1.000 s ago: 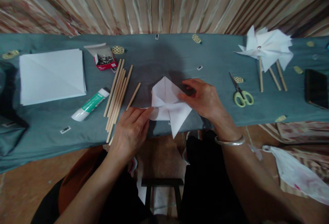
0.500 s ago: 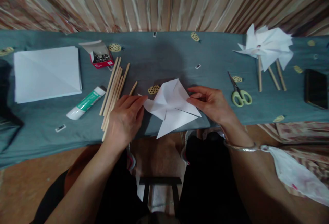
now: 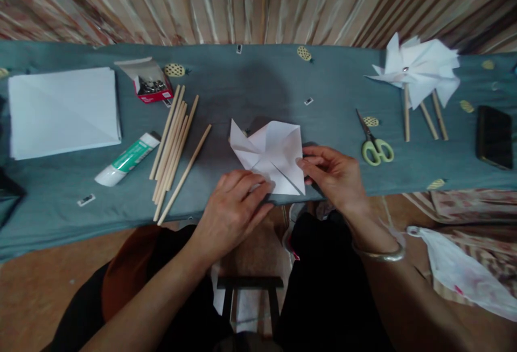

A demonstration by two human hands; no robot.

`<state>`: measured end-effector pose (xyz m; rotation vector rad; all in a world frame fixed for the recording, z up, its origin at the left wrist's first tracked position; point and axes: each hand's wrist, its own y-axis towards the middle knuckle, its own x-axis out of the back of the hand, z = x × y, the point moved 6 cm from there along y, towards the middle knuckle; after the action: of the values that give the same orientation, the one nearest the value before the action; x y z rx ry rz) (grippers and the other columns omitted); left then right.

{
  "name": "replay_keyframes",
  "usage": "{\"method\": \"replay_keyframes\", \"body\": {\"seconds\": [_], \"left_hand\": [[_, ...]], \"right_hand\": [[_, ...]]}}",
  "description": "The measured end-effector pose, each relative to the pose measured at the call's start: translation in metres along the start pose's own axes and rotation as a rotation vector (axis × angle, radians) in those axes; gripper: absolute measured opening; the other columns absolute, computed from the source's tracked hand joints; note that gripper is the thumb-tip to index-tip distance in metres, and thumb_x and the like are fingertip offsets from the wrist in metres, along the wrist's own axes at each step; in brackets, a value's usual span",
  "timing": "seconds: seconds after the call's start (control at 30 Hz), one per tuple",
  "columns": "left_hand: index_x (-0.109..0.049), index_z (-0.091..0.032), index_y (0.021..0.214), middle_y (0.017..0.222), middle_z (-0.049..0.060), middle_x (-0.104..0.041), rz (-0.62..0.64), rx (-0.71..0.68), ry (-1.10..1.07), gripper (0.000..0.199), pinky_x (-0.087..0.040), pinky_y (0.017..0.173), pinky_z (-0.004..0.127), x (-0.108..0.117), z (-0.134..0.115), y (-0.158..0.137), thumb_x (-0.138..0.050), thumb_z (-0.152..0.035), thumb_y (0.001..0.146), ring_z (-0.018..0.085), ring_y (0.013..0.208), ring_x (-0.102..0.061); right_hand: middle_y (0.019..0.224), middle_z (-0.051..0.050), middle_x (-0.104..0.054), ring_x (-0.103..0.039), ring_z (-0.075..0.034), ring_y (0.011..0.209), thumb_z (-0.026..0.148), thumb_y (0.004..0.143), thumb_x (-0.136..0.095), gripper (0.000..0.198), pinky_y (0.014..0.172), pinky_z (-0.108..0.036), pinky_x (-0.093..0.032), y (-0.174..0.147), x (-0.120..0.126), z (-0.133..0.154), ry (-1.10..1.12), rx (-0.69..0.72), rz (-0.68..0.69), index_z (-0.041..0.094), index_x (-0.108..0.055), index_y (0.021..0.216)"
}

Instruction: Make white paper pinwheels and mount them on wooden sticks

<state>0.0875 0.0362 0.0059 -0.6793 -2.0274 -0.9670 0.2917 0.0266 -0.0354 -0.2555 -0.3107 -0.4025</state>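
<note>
A white paper pinwheel [image 3: 278, 150] with cut, bent blades lies at the front edge of the table, between my hands. My left hand [image 3: 238, 209] is closed on its near edge, the fingertips pressed together over a paper corner. On the other side, my right hand [image 3: 333, 174] pinches the right edge between thumb and fingers. One blade on the far left stands up in a point. Left of my left hand lie several wooden sticks [image 3: 173, 147], one set slightly apart from the others.
At the left are a stack of white paper [image 3: 64, 112], a glue tube [image 3: 127, 159] and an open red box of small metal pieces [image 3: 153, 89]. Scissors [image 3: 375, 147], finished pinwheels on sticks [image 3: 428, 67] and a dark phone [image 3: 495, 136] lie to the right on the green tablecloth [image 3: 274, 85].
The paper pinwheel has been turned between my hands. My left hand has moved right and nearer me, from the left blade to the near edge, uncovering the sticks.
</note>
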Motion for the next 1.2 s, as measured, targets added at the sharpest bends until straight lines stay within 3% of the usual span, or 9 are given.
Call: {"method": "replay_keyframes", "body": {"seconds": [0.1, 0.23, 0.37, 0.7, 1.03, 1.2], "left_hand": [[-0.06, -0.013, 0.111, 0.106, 0.012, -0.067, 0.029, 0.019, 0.014, 0.025, -0.052, 0.081, 0.042, -0.006, 0.002, -0.001, -0.061, -0.023, 0.088, 0.026, 0.098, -0.058], [-0.061, -0.011, 0.11, 0.104, 0.013, -0.067, 0.048, 0.048, 0.02, 0.024, -0.054, 0.079, 0.04, -0.011, 0.007, -0.001, -0.06, -0.021, 0.088, 0.024, 0.094, -0.059], [-0.061, -0.011, 0.108, 0.099, 0.011, -0.068, 0.017, 0.041, 0.038, 0.02, -0.055, 0.078, 0.037, -0.012, 0.007, 0.001, -0.059, -0.018, 0.089, 0.022, 0.09, -0.06], [-0.061, -0.011, 0.11, 0.098, 0.01, -0.068, -0.003, 0.019, -0.002, 0.019, -0.057, 0.078, 0.036, -0.011, 0.008, -0.001, -0.054, -0.014, 0.092, 0.02, 0.091, -0.06], [-0.061, -0.01, 0.109, 0.099, 0.011, -0.069, 0.004, 0.046, -0.02, 0.019, -0.058, 0.077, 0.036, -0.011, 0.01, -0.002, -0.053, -0.014, 0.092, 0.02, 0.09, -0.059], [-0.062, -0.01, 0.106, 0.098, 0.01, -0.069, 0.003, 0.034, -0.026, 0.017, -0.058, 0.077, 0.036, -0.01, 0.008, -0.002, -0.054, -0.014, 0.091, 0.02, 0.089, -0.06]], "right_hand": [[0.071, -0.001, -0.073, -0.066, -0.017, 0.06, 0.038, 0.077, -0.069, 0.029, 0.057, -0.031, -0.054, -0.009, 0.003, 0.011, -0.234, 0.09, -0.013, 0.02, -0.069, 0.101], [0.096, -0.007, -0.075, -0.068, -0.024, 0.088, 0.03, 0.087, -0.059, 0.022, 0.084, -0.043, -0.053, -0.02, 0.008, 0.037, -0.54, 0.379, -0.098, 0.023, -0.07, 0.105], [0.111, -0.006, -0.072, -0.064, -0.023, 0.106, 0.02, 0.091, -0.048, 0.027, 0.097, -0.045, -0.048, -0.027, -0.004, 0.042, -0.487, 0.566, 0.094, 0.025, -0.071, 0.103], [0.125, -0.003, -0.066, -0.056, -0.022, 0.123, 0.016, 0.084, -0.058, 0.029, 0.109, -0.048, -0.04, -0.023, -0.011, 0.023, -0.194, 0.35, 0.301, 0.031, -0.072, 0.104], [0.13, -0.002, -0.064, -0.053, -0.023, 0.127, 0.018, 0.078, -0.067, 0.028, 0.111, -0.047, -0.038, -0.016, -0.012, 0.021, -0.125, 0.267, 0.458, 0.032, -0.074, 0.101], [0.127, -0.003, -0.065, -0.055, -0.024, 0.125, 0.024, 0.078, -0.07, 0.018, 0.109, -0.048, -0.04, -0.014, -0.011, 0.021, -0.114, 0.242, 0.431, 0.03, -0.075, 0.093]]}}
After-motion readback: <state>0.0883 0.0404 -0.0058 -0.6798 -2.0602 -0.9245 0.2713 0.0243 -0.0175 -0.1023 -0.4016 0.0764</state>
